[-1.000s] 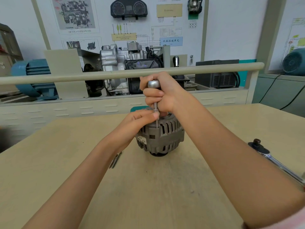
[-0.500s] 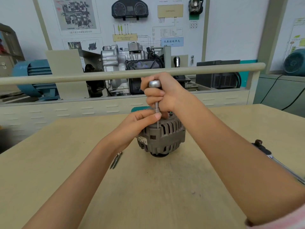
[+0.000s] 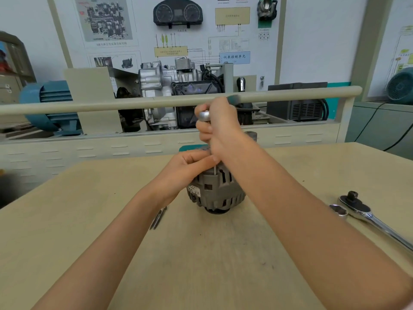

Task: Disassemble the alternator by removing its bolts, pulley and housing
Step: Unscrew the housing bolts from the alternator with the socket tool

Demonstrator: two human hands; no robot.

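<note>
A grey slotted alternator (image 3: pixel 220 192) stands upright on the wooden table (image 3: pixel 89 220), pulley end down. My right hand (image 3: pixel 218 128) is wrapped around a metal driver (image 3: pixel 204 116) that stands vertically, its thin shaft (image 3: pixel 215 170) reaching down to the alternator's top rim. My left hand (image 3: pixel 186 170) rests on the alternator's top left, its fingertips pinched at the shaft. The driver's tip and the bolt under it are hidden by my fingers.
A chrome ratchet wrench (image 3: pixel 371 217) with a socket (image 3: pixel 339 211) beside it lies at the right of the table. Two thin metal pieces (image 3: pixel 158 217) lie left of the alternator. A rail (image 3: pixel 111 105) and an engine display (image 3: pixel 178 95) stand beyond the table.
My right hand and the driver stay upright over the alternator with only a slight twist of the fingers. The left hand keeps its place at the shaft.
</note>
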